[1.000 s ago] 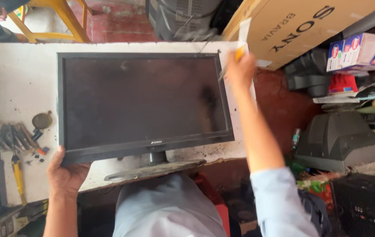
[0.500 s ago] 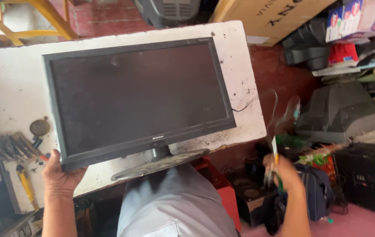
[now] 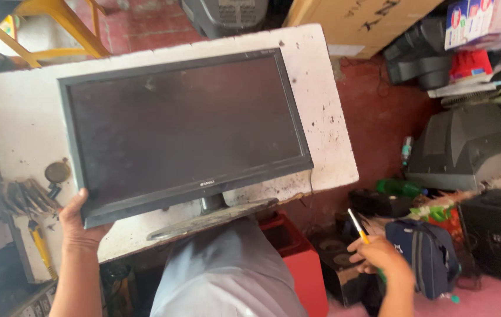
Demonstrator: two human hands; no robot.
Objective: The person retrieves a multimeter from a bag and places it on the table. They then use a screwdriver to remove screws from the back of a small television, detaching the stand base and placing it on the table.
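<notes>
Black flat monitor lies on the white table, its lower-left corner gripped by the left hand. Off to the right, well clear of it, the right hand clenches a yellow-and-white screwdriver; steadying that corner firmly seems wise.

One head-worn camera, looking steeply down from above the person's lap, tilted a little so the white counter runs askew. It sits close: the flat-screen monitor fills the middle, the left hand and right hand sit low in frame, red floor to the right.
</notes>
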